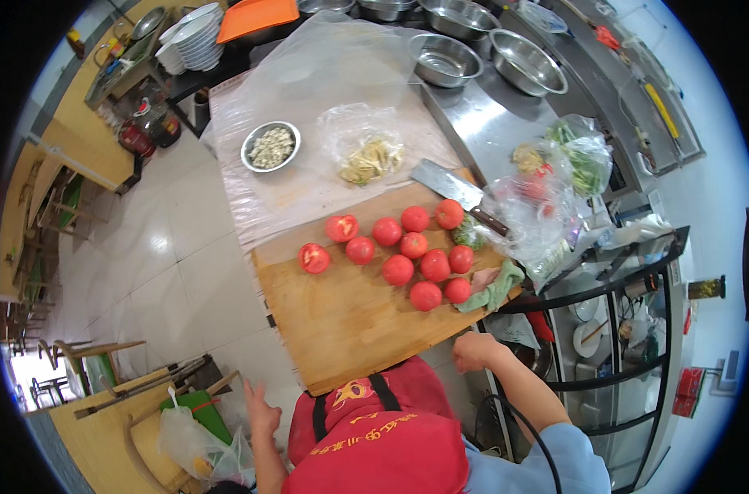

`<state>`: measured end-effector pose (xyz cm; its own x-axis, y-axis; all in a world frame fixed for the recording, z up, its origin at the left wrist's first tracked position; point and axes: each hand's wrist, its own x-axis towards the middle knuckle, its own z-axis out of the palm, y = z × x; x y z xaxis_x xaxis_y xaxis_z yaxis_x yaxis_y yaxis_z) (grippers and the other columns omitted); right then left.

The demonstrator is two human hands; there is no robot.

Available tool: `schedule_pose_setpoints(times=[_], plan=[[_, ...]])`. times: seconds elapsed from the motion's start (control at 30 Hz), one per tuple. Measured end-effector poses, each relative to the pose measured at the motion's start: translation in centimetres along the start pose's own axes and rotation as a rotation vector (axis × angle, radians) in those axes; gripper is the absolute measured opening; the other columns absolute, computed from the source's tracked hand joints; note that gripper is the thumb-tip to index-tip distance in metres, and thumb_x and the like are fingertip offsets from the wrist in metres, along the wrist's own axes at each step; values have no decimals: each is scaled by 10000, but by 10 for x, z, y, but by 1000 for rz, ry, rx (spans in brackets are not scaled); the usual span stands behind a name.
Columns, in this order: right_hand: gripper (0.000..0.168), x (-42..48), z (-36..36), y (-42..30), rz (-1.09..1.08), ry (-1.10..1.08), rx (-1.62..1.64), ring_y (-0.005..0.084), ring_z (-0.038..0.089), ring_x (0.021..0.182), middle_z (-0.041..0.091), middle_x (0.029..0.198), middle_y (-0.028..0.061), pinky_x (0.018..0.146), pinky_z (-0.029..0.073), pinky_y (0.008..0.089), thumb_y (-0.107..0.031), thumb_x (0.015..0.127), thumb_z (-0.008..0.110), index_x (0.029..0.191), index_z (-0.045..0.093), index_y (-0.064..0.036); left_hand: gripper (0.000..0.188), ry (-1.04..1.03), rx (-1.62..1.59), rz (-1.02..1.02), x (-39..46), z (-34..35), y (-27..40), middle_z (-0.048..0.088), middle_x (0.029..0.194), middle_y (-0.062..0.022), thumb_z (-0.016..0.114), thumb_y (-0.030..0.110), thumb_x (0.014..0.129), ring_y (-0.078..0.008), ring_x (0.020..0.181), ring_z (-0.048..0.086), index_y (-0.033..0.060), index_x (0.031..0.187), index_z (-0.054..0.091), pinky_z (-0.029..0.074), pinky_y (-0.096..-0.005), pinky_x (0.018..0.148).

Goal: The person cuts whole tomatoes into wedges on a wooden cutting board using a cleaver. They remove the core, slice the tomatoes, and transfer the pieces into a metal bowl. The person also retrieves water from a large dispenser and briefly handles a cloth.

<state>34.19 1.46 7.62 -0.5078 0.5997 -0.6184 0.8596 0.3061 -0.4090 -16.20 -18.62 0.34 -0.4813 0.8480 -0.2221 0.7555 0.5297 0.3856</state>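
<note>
My left hand (262,409) hangs beside the board's near left corner, fingers apart and holding nothing. Just off the near right edge, my right hand (475,352) is curled closed, with nothing seen in it. Before me lies a wooden cutting board (331,321) with several whole red tomatoes (397,270) grouped on its right half. Two cut tomato pieces, one tomato half (314,258) and another cut tomato (342,228), sit on the left. A cleaver (451,185) lies at the far right, its dark handle over a green bundle (468,233). A green cloth (495,289) rests at the right edge.
Beyond the board stand a bowl of chopped pale food (271,148) and an open plastic bag of yellowish slices (371,160). Bags of vegetables (575,154) lie right, near steel basins (447,60). A black-framed rack (597,296) flanks my right; a chair with a bag (205,438) stands left.
</note>
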Motion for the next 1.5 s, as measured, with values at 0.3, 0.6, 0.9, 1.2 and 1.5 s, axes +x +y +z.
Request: schedule_pose_setpoints(times=[0.3,0.6,0.9,1.2,1.5], plan=[[433,76,-115,84,377,959,-153,396,578,1128,625,1156,193,930,493,484,-77,811,629,1239,565,-64,915,-93,-106,322,169,-25,189,347,1547,-232,823,53,677,-398,1416,357,107,1489,404,378,-441,1136],[532,136,-141,127,490,631,-286,403,579,1155,627,1165,213,969,494,500,-42,785,633,1299,503,-84,940,-275,22,386,227,26,256,439,1411,-206,843,134,648,-394,1281,479,146,1482,407,448,-460,1061],[528,127,-165,118,585,506,-202,417,661,1039,676,1112,246,887,525,510,-223,835,639,1321,469,-106,647,-237,89,315,148,33,237,497,1259,-157,821,208,694,-367,1130,576,95,1261,531,523,-476,903],[324,30,-151,63,248,882,131,445,664,898,702,929,243,752,526,477,-309,957,617,1152,574,-54,679,-201,-117,278,49,41,185,532,1250,-171,844,155,685,-382,1105,591,56,1285,541,516,-457,925],[238,-33,55,-110,140,525,555,475,634,809,647,845,264,685,512,490,-135,933,632,1108,553,6,719,-236,-293,415,59,39,167,525,1269,-202,859,114,655,-397,1179,537,33,1292,534,477,-427,1000]])
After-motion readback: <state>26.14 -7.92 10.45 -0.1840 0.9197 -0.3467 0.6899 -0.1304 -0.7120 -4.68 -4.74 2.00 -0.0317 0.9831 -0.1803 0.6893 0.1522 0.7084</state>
